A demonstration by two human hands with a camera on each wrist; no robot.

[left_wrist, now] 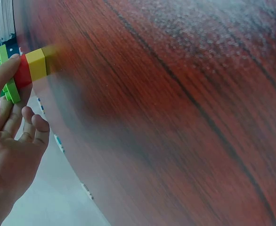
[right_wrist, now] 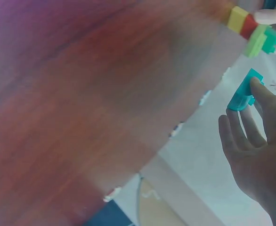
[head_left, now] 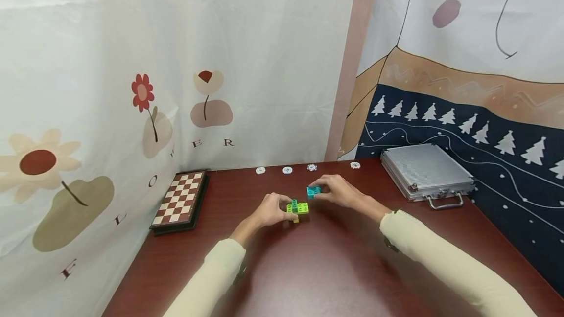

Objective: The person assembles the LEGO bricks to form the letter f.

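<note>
In the head view my left hand [head_left: 270, 210] grips a small stack of toy building bricks [head_left: 303, 208] near the middle of the table. The left wrist view shows its layers: a yellow brick [left_wrist: 37, 65] at the bottom, a red brick [left_wrist: 23, 75], then a long lime-green brick [left_wrist: 12, 90]. A darker green brick [right_wrist: 271, 40] sits on top in the right wrist view. My right hand [head_left: 338, 192] pinches a teal brick [head_left: 312, 192] between thumb and fingers. That brick is apart from the stack, to its upper right in the head view.
A folded chessboard [head_left: 179, 197] lies at the table's left edge. At the back right stands a silver metal case [head_left: 427, 168] with its handle facing forward. Several poker chips [head_left: 287, 170] lie along the far edge, before printed cloth hangings [head_left: 273, 62].
</note>
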